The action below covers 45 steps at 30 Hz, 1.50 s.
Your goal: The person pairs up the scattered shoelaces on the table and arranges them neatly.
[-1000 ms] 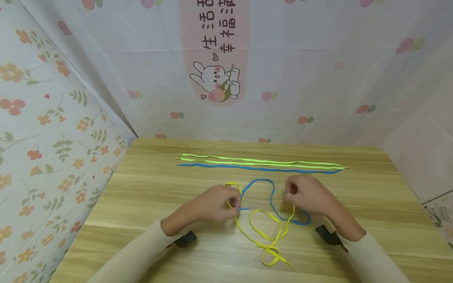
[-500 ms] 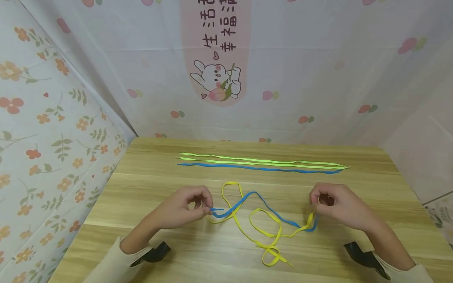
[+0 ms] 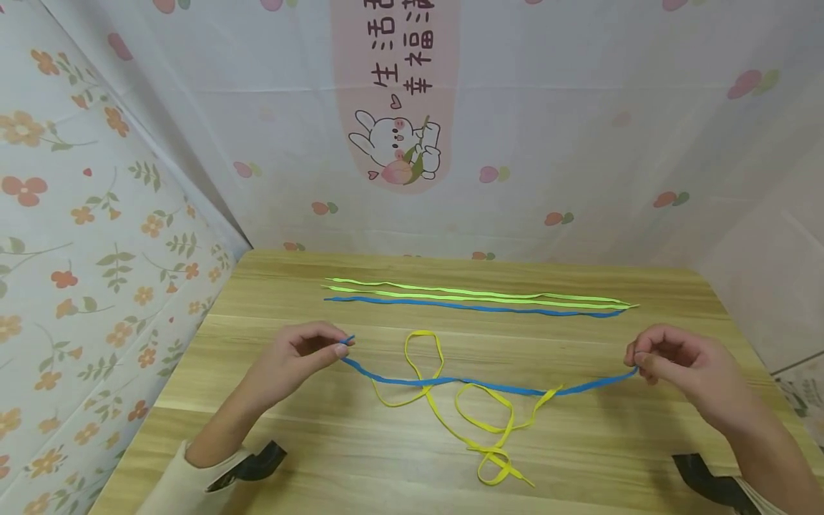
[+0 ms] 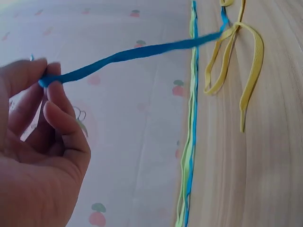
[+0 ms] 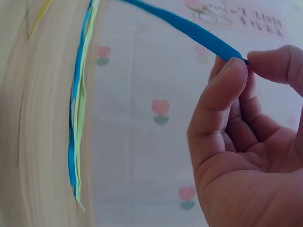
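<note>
Last sec: L hand (image 3: 290, 366) & R hand (image 3: 695, 373) went from fairly close to well apart; the blue lace (image 3: 508, 388) btw them, bent & slack before, now hangs in a shallow sag. L hand pinches one end, thumb vs. fingers, tip poking out; R hand pinches the other end. Yellow lace (image 3: 492, 450) (1 or more, can't tell): a tip that was up at R fingertips ½ s ago now sits by blue's R half, clear of the hand; rest lies looped on the counter (image 3: 360, 458). Blue crosses yellow; touching or just above, can't tell. Means blue's prob. nearly separated & straight, yellow's loose. Green laces (image 3: 463, 290) & 2nd blue (image 3: 463, 307), laid straight at back, unchanged.
</note>
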### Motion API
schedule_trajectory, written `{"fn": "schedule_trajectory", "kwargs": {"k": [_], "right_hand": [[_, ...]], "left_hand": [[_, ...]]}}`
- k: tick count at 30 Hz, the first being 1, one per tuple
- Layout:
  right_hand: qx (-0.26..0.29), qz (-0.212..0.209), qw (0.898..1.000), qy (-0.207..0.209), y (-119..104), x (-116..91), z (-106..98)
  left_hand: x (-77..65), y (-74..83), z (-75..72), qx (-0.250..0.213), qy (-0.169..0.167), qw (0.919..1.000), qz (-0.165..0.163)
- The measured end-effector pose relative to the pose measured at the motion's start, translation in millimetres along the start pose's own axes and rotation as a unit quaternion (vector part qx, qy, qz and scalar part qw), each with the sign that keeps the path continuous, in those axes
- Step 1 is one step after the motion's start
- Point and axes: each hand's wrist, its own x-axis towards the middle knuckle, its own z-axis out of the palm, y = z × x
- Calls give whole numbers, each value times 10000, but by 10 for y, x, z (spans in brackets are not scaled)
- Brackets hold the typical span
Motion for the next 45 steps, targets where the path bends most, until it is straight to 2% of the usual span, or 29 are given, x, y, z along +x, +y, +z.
{"fn": "schedule_trajectory", "kwargs": {"k": [5,10,14,17,20,23,26,28,30,31,33,35,36,37,39,40,42,43,45], "right_hand": [[1113,-354,9929,236,87,-65,-141],[1781,-634,9812,379,180,-110,-253],[2197,-786,9705,602,226,-120,-315],[2384,-842,9646,745,225,-125,-353],[2760,-941,9538,727,213,-132,-396],[3142,-1118,9407,629,209,-152,-447],[3512,-1389,9246,506,233,-181,-518],[3483,-1528,9231,563,253,-200,-564],[3786,-1634,9096,501,266,-212,-605],[4050,-1692,8978,350,269,-208,-625],[4596,-1749,8707,-19,260,-205,-659],[5293,-1676,8305,-445,231,-198,-678],[5505,-1620,8164,-642,206,-194,-686],[5645,-1570,8066,-777,175,-188,-687],[5766,-1520,7974,-926,109,-173,-677],[5863,-1508,7895,-1009,74,-158,-667],[5985,-1600,7749,-1253,10,-129,-630],[5995,-1752,7694,-1340,-22,-97,-603],[5996,-2141,7520,-1706,-88,-24,-529]], "left_hand": [[12,7,-52,-313,557,9974,-333],[25,-37,-126,-599,803,9937,-505],[26,-86,-177,-661,927,9924,-458],[26,-108,-204,-880,1023,9903,-320],[18,-110,-232,-1143,1122,9869,-192],[-4,-107,-265,-1445,1324,9805,-136],[-34,-107,-299,-1847,1592,9698,-76],[-56,-114,-329,-2074,1747,9625,-22],[-78,-125,-362,-2269,1849,9562,54],[-91,-134,-383,-2348,1861,9540,100],[-116,-157,-419,-2512,1867,9496,182],[-143,-180,-450,-2671,1828,9459,244],[-155,-192,-464,-2773,1791,9436,262],[-166,-203,-478,-2876,1742,9414,278],[-180,-234,-505,-3185,1602,9336,358],[-184,-252,-520,-3439,1506,9259,425],[-185,-298,-557,-4119,1179,9014,623],[-183,-328,-578,-4426,955,8884,759],[-178,-393,-622,-4940,327,8623,1064]]}}
